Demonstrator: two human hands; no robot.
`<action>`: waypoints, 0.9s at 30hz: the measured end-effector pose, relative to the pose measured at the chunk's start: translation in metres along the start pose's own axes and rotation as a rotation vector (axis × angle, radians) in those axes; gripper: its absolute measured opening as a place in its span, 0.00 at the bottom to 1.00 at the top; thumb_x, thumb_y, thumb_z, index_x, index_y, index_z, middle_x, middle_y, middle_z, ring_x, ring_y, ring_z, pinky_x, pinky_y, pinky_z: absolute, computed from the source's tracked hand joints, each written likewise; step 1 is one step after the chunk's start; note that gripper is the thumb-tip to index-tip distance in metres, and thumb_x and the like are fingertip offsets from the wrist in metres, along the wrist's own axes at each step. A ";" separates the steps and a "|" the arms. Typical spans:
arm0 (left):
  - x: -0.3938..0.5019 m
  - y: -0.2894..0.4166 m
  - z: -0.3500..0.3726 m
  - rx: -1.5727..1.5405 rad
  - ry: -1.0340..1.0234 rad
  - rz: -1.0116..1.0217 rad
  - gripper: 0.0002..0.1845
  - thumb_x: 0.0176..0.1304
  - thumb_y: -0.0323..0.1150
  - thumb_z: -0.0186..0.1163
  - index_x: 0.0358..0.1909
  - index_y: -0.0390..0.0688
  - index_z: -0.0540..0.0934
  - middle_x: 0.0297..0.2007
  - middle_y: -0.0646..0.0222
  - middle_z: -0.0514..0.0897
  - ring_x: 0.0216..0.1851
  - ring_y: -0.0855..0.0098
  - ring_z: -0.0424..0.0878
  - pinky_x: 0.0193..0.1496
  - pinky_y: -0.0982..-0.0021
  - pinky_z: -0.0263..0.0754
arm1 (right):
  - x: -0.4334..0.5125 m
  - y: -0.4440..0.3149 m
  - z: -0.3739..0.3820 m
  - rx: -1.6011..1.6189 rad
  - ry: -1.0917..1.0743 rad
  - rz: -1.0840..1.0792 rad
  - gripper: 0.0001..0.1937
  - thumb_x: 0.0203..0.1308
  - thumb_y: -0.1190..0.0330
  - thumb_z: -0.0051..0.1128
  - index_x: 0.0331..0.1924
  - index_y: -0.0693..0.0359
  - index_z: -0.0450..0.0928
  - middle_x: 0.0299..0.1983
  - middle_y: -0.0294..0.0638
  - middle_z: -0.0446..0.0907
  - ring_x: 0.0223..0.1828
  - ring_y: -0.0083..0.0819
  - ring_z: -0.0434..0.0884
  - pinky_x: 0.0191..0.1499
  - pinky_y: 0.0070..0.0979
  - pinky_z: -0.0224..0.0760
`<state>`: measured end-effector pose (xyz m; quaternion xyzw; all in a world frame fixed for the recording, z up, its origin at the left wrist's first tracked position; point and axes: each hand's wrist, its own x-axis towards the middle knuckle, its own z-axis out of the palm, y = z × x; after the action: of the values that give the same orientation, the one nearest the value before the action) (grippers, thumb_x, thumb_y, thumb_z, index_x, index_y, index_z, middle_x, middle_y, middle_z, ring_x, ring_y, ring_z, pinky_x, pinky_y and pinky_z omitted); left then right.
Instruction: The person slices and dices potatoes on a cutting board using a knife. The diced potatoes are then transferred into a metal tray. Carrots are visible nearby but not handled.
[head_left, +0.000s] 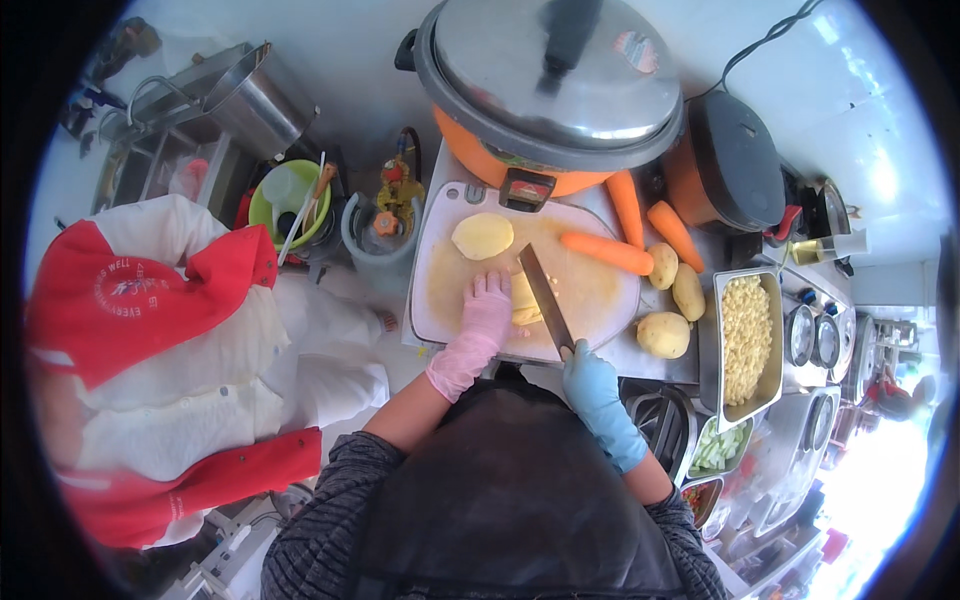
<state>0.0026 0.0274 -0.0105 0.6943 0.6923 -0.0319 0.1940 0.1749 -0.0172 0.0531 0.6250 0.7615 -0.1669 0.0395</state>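
Note:
My left hand (487, 307), in a pink glove, presses its fingertips on a partly cut peeled potato (528, 298) on the white cutting board (442, 321). In my right hand (590, 379), in a light blue glove, is the handle of a kitchen knife (546, 292), its blade just right of that potato. Small pale bits lie by the blade. A peeled potato half (483, 236) rests at the upper left of the board. One peeled carrot (606, 253) lies across the board's right part, near two more carrots and several potatoes (664, 335) beside the board.
A large orange rice cooker (480, 154) stands behind the board, a second cooker (724, 161) to its right. At the right is a steel pan of yellow corn kernels (746, 337). A green bucket (289, 202) and a co-worker in white and red (172, 360) are at the left.

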 end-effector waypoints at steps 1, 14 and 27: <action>0.001 -0.001 0.003 -0.025 0.021 0.007 0.59 0.30 0.57 0.71 0.63 0.35 0.55 0.55 0.58 0.64 0.59 0.57 0.59 0.60 0.57 0.55 | 0.000 -0.001 -0.002 0.012 -0.012 -0.004 0.13 0.62 0.61 0.44 0.31 0.63 0.65 0.14 0.49 0.75 0.17 0.46 0.78 0.20 0.39 0.71; 0.003 -0.005 0.024 -0.060 0.188 0.055 0.51 0.31 0.51 0.72 0.58 0.36 0.61 0.48 0.61 0.66 0.50 0.61 0.63 0.54 0.62 0.59 | 0.019 0.001 0.043 0.063 0.036 0.013 0.12 0.62 0.61 0.45 0.33 0.63 0.65 0.15 0.50 0.76 0.18 0.45 0.79 0.21 0.38 0.72; 0.006 -0.006 0.035 -0.116 0.144 0.030 0.53 0.29 0.52 0.72 0.58 0.34 0.60 0.48 0.59 0.66 0.49 0.60 0.64 0.52 0.61 0.61 | 0.010 -0.006 0.022 0.059 -0.086 -0.003 0.12 0.62 0.61 0.44 0.33 0.63 0.65 0.15 0.50 0.76 0.19 0.49 0.78 0.23 0.41 0.71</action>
<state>0.0050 0.0217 -0.0457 0.6927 0.6946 0.0612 0.1843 0.1641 -0.0151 0.0309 0.6169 0.7550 -0.2160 0.0534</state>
